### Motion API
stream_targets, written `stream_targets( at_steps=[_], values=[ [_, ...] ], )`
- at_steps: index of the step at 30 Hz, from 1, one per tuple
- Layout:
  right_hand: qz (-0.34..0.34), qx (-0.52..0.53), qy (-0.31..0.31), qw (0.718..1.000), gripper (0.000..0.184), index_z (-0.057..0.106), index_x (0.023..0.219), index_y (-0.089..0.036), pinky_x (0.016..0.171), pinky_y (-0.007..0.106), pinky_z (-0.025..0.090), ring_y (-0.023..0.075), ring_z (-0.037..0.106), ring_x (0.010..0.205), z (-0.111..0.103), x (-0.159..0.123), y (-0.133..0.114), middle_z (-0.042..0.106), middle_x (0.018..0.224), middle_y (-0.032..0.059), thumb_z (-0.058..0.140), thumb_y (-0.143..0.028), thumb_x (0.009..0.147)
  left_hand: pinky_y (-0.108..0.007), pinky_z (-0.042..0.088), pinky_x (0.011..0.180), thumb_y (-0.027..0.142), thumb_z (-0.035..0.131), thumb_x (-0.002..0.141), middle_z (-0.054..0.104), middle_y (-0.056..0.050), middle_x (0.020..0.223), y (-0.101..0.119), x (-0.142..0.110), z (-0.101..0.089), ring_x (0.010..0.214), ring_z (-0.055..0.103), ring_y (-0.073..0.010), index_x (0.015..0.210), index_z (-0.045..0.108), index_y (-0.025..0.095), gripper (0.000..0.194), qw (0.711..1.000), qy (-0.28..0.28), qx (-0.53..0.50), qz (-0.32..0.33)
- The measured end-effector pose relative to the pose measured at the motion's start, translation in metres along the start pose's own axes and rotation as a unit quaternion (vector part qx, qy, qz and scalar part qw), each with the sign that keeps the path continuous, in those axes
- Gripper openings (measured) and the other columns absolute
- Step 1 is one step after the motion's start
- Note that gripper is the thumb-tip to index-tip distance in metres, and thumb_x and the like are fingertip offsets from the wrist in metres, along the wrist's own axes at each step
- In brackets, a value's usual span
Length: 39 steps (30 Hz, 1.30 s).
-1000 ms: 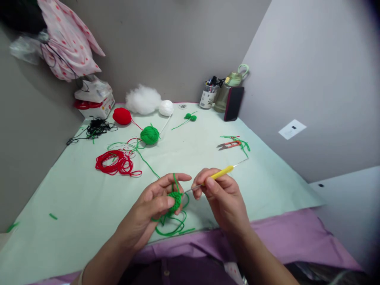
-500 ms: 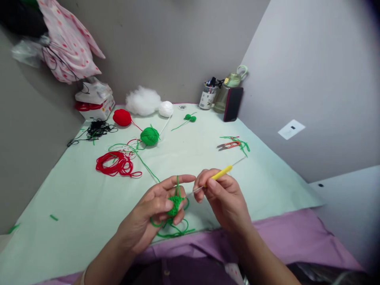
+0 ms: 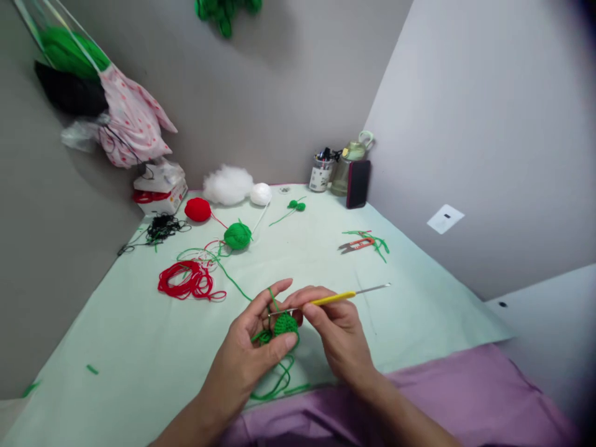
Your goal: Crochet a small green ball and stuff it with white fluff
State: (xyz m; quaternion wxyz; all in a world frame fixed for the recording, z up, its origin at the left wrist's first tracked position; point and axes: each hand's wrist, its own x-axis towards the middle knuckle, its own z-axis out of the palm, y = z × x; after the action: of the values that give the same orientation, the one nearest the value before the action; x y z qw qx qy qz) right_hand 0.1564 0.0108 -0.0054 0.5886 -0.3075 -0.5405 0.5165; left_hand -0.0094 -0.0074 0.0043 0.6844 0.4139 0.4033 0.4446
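Note:
A small green crochet piece (image 3: 285, 325) is pinched in my left hand (image 3: 254, 344), with the thumb across its lower side. Green yarn runs over my raised left index finger and trails back to a green yarn ball (image 3: 237, 236). My right hand (image 3: 338, 335) is closed around the yellow handle of a crochet hook (image 3: 333, 298). The hook's thin left end lies at the top of the crochet piece, by the yarn; its other metal end points right. Loose green yarn (image 3: 274, 388) lies in loops below my left hand.
Behind the hands lie red yarn loops (image 3: 186, 279), a red yarn ball (image 3: 198, 210), a white yarn ball (image 3: 261, 194) and fluffy stuffing (image 3: 228, 184). To the right are thread snips (image 3: 357, 244) among green scraps. A phone (image 3: 358, 184) leans against a bottle (image 3: 343, 177) beside a pen cup (image 3: 321, 172).
The hook has moved left and levelled, its tip now at the crochet piece. My left hand has turned the piece, and the thumb has shifted below it. The camera view has tilted upward.

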Motion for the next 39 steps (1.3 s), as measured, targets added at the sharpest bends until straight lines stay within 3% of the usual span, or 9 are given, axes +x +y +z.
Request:
stream_targets(
  at_steps=[3,6,12,15,21,26,30,34,39],
  values=[
    [0.025,0.019,0.006,0.999,0.019,0.082,0.092,-0.023,0.068,0.027,0.051,0.0139,0.062,0.069,-0.005,0.008,-0.005,0.075,0.084,0.0035,0.071,-0.040,0.096,-0.025,0.048,0.080,0.042,0.086,0.080,0.071,-0.004,0.105,0.007,0.002,-0.003,0.085,0.062,-0.0149,0.138,0.068,0.030,0.062,1.000,-0.016,-0.020,-0.005],
    [0.038,0.033,-0.011,0.999,0.022,0.081,0.089,-0.022,0.067,0.027,0.050,0.0134,0.060,0.066,-0.007,0.019,-0.012,0.072,0.079,0.0027,0.073,-0.042,0.093,-0.025,0.044,0.067,0.053,0.078,0.085,0.064,-0.001,0.086,0.017,0.008,-0.005,0.062,0.044,-0.0085,0.129,0.074,0.024,0.052,0.999,-0.027,-0.045,-0.013],
    [0.029,0.036,-0.048,0.998,0.026,0.079,0.087,-0.018,0.064,0.026,0.046,0.0116,0.057,0.063,-0.004,0.054,-0.020,0.070,0.077,0.0020,0.076,-0.044,0.091,-0.025,0.042,0.071,0.038,0.087,0.079,0.064,-0.003,0.092,0.038,0.036,-0.009,0.079,0.053,-0.0147,0.134,0.071,0.024,0.059,0.996,-0.036,0.024,0.073],
    [0.045,0.039,-0.046,0.997,0.031,0.077,0.088,-0.016,0.063,0.026,0.044,0.0118,0.056,0.062,-0.004,0.076,-0.013,0.066,0.071,0.0003,0.079,-0.047,0.086,-0.024,0.041,0.064,0.035,0.086,0.079,0.062,-0.001,0.088,0.043,0.057,-0.010,0.072,0.052,-0.0128,0.142,0.065,0.023,0.067,0.993,-0.015,0.042,0.110],
    [0.090,0.051,-0.011,0.995,0.039,0.076,0.086,-0.014,0.059,0.024,0.039,0.0084,0.046,0.058,-0.012,0.094,0.013,0.062,0.070,-0.0024,0.086,-0.050,0.077,-0.022,0.040,0.053,0.044,0.077,0.087,0.050,0.005,0.073,0.025,0.082,-0.009,0.056,0.049,-0.0094,0.154,0.050,0.019,0.076,0.989,0.023,0.056,0.134],
    [0.147,0.075,-0.031,0.986,0.045,0.073,0.089,-0.015,0.056,0.022,0.040,0.0074,0.046,0.056,-0.017,0.085,0.028,0.062,0.073,-0.0021,0.086,-0.056,0.075,-0.022,0.043,0.050,0.038,0.089,0.075,0.053,0.005,0.077,0.006,0.080,-0.012,0.056,0.052,-0.0096,0.157,0.046,0.023,0.094,0.991,0.028,0.055,0.119],
    [0.183,0.093,-0.071,0.976,0.050,0.070,0.087,-0.016,0.052,0.024,0.044,0.0083,0.046,0.051,-0.013,0.082,0.037,0.059,0.067,-0.0029,0.086,-0.060,0.073,-0.025,0.049,0.059,0.043,0.090,0.074,0.061,0.003,0.073,-0.005,0.080,-0.018,0.061,0.060,-0.0135,0.154,0.049,0.019,0.094,0.992,0.036,0.038,0.116],
    [0.201,0.097,-0.095,0.970,0.052,0.066,0.084,-0.016,0.046,0.021,0.039,0.0050,0.031,0.042,-0.011,0.083,0.045,0.039,0.048,-0.0111,0.085,-0.063,0.073,-0.032,0.056,0.071,0.056,0.092,0.066,0.072,-0.007,0.092,-0.016,0.089,-0.022,0.077,0.069,-0.0217,0.146,0.057,0.018,0.096,0.992,0.016,0.001,0.125],
    [0.219,0.097,-0.085,0.967,0.055,0.063,0.086,-0.018,0.041,0.017,0.026,0.0012,0.024,0.041,-0.015,0.086,0.047,0.044,0.057,-0.0110,0.087,-0.064,0.070,-0.030,0.052,0.069,0.060,0.088,0.070,0.068,-0.002,0.077,-0.019,0.095,-0.028,0.066,0.066,-0.0171,0.130,0.068,0.015,0.078,0.992,0.023,-0.019,0.124]
  ],
)
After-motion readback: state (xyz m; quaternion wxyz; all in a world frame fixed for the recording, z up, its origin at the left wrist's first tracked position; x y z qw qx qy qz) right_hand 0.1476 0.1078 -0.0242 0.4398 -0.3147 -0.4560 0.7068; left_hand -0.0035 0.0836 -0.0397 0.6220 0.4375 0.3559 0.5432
